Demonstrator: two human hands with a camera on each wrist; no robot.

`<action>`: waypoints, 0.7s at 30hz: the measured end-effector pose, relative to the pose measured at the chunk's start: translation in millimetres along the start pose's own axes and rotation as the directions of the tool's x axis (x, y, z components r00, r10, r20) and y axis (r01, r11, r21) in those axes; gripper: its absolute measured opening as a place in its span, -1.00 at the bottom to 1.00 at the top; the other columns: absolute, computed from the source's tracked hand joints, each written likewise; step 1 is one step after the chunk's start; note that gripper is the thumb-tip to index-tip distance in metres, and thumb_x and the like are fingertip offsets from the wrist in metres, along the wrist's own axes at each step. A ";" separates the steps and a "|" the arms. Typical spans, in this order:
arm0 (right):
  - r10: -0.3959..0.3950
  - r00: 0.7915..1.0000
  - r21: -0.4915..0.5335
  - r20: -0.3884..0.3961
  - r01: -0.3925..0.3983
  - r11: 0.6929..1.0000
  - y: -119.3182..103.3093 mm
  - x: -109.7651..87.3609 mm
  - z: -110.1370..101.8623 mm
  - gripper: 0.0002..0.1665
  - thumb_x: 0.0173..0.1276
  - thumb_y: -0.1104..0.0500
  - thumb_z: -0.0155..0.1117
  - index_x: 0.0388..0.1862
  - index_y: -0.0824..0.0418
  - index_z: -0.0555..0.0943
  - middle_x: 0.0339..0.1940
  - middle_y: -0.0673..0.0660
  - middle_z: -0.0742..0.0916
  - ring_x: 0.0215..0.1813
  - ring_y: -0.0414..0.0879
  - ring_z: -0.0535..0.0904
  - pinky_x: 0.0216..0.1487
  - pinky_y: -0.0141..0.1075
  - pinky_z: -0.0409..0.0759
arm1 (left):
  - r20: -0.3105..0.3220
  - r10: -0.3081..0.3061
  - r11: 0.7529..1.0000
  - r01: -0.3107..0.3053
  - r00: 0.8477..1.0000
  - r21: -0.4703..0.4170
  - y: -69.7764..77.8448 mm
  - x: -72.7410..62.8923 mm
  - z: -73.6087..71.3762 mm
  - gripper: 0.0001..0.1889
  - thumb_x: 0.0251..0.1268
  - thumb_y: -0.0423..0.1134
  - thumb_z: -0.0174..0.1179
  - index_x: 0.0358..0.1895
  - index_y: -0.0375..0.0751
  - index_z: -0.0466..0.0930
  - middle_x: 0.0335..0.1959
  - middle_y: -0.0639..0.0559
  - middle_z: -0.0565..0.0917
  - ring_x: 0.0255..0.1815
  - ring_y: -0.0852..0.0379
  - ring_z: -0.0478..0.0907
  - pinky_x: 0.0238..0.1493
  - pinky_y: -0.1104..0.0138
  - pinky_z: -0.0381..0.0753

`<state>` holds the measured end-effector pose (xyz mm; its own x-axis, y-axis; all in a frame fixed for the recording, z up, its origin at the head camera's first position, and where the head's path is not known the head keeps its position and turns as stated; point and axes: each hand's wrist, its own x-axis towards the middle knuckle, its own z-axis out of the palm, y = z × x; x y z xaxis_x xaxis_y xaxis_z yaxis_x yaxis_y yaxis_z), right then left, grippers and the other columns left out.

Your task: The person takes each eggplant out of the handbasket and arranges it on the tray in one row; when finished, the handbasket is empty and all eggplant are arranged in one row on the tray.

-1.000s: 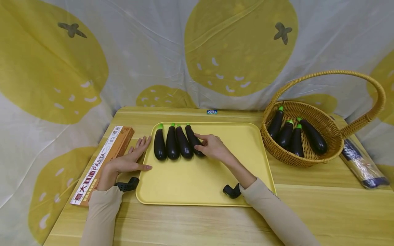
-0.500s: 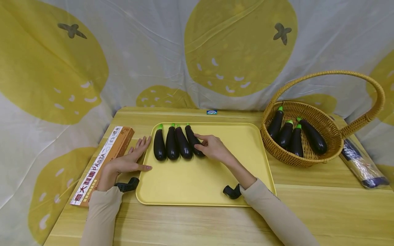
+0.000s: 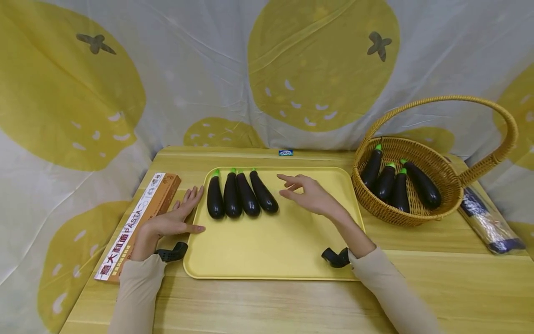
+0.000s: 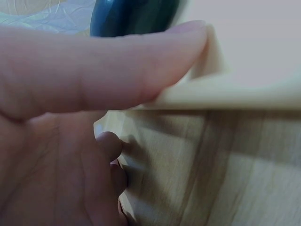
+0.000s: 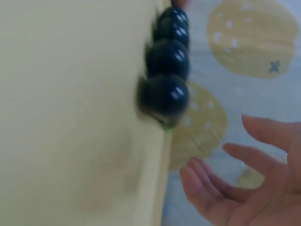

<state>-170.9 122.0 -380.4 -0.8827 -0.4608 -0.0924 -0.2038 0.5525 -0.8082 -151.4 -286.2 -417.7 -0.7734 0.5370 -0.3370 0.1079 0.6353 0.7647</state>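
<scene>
Several dark eggplants with green stems lie side by side at the back left of a yellow tray (image 3: 258, 250). Rightmost in that row is a slanted eggplant (image 3: 263, 192). My right hand (image 3: 310, 195) hovers above the tray just right of it, fingers parted and holding nothing. The right wrist view shows the same fingers (image 5: 207, 193) apart from the blurred row of eggplants (image 5: 167, 94). At the tray's left edge rests my left hand (image 3: 175, 220), its fingers extended. In the left wrist view its thumb (image 4: 108, 70) lies over the tray rim (image 4: 225, 96).
A wicker basket (image 3: 375, 204) with a tall handle holds several more eggplants at the right. Beyond it lies a clear plastic-wrapped package (image 3: 488, 222). An orange pasta box (image 3: 137, 227) lies left of the tray, beside my left forearm. A small blue packet (image 3: 285, 152) is at the table's back edge.
My right hand has let go of the rightmost eggplant and moved right, away from it. That eggplant stays in the row. The left hand has not moved.
</scene>
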 end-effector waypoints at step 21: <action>0.188 0.940 -0.194 -0.284 -0.248 0.949 93.0 -129.6 -168.9 -0.24 0.66 -0.06 0.08 0.69 0.15 0.17 0.48 0.51 0.40 0.34 0.45 0.43 -0.14 -0.48 0.51 | -0.013 -0.002 1.000 0.002 1.000 -0.005 0.3 -2.1 1.8 0.18 0.41 -0.14 0.34 0.69 -0.16 -0.53 0.64 -0.31 -0.68 0.63 -0.33 -0.81 0.48 -0.38 -0.75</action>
<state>-147.0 350.4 -345.4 -0.9884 -0.1325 -0.0736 -0.0566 0.7732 -0.6316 -148.6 -286.1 -417.7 -0.7815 0.5287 -0.3313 0.1032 0.6332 0.7670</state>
